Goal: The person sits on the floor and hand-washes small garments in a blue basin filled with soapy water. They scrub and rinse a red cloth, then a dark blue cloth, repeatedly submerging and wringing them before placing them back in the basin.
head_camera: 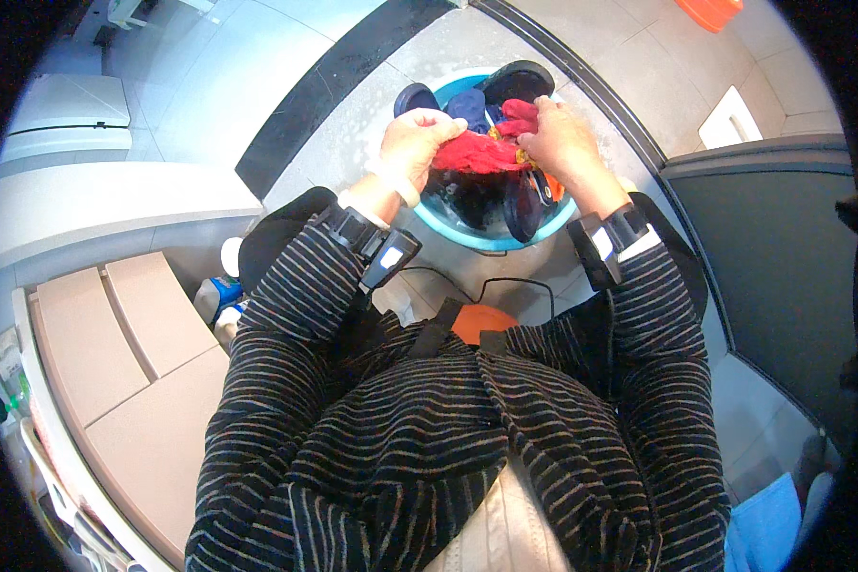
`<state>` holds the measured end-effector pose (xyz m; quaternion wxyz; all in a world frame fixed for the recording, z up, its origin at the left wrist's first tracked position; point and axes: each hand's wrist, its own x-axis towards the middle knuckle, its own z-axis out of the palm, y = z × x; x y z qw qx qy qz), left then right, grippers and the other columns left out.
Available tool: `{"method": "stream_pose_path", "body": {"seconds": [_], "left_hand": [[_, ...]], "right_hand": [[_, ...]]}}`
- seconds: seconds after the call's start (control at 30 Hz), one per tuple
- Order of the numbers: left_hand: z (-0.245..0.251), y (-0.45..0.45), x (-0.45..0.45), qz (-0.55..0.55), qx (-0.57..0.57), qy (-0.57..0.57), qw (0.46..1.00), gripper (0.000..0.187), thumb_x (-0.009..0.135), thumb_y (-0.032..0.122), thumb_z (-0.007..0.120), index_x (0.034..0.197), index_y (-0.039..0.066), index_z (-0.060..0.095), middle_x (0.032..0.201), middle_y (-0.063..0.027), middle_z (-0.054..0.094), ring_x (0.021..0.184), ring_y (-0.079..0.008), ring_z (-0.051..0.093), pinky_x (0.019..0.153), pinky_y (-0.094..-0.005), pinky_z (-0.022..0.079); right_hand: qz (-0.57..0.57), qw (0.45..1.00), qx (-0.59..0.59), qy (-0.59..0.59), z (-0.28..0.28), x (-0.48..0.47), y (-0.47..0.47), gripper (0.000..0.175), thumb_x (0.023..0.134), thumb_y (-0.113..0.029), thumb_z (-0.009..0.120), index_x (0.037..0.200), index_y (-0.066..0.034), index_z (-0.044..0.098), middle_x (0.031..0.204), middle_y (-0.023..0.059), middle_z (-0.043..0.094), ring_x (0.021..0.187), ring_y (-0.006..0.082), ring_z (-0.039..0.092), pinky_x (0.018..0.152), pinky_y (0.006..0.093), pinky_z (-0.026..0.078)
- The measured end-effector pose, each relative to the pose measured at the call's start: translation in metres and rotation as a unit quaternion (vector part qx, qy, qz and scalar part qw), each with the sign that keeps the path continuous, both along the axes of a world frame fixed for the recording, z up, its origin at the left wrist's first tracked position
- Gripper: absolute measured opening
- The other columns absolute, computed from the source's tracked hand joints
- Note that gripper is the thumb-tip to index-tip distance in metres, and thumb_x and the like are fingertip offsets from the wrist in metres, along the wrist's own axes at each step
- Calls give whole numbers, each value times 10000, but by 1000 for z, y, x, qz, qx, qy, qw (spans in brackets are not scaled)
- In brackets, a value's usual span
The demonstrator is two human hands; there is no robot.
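Observation:
A turquoise basin (pixel 440 232) stands on the tiled floor in front of me. Above it I hold a wet red cloth item (pixel 477 154) with some yellow on it, stretched between both hands. My left hand (pixel 418 139) pinches its left end between thumb and fingers. My right hand (pixel 563 139) grips the right end, where red folds stick up. Dark slippers or shoe soles (pixel 518 80) lean against the basin's far rim, and another dark sole (pixel 522 207) stands at its near right. Dark blue cloth (pixel 467 107) and something orange (pixel 555 187) also lie in the basin.
A black door track (pixel 579 79) runs along the floor at the right, beside a dark grey panel (pixel 765 286). At the left are a beige slatted lid (pixel 136 386) and bottles (pixel 218 297). A black cable (pixel 482 282) lies near the basin; a blue cloth (pixel 765 525) is at lower right.

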<state>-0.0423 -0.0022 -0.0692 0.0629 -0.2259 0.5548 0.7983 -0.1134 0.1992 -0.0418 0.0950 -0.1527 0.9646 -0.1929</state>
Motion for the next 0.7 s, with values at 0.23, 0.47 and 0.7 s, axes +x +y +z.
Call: {"method": "stream_pose_path", "body": {"seconds": [0.23, 0.47, 0.7], "left_hand": [[2, 7, 2, -91, -406, 39, 908, 194, 728, 136, 788, 828, 55, 643, 756, -82, 649, 700, -189, 621, 664, -301, 500], [2, 21, 4, -115, -618, 240, 740, 378, 679, 175, 765, 1015, 56, 638, 1023, -182, 624, 953, -354, 609, 852, -403, 483], [12, 17, -7, -158, -345, 115, 918, 444, 751, 139, 736, 1156, 16, 601, 1076, -80, 665, 934, -153, 634, 830, -292, 504]], "right_hand": [[39, 996, 79, 29, -14, -2, -3, 362, 807, -145, 607, 1160, -65, 616, 1052, 194, 631, 988, 372, 622, 856, 440, 500], [69, 976, -193, 75, 7, -1, -4, 166, 792, -126, 603, 933, -72, 671, 881, 190, 624, 862, 375, 614, 762, 436, 494], [202, 914, -352, 18, 18, -4, -8, 156, 811, -114, 630, 954, -75, 678, 850, 126, 610, 818, 295, 620, 740, 359, 493]]}}
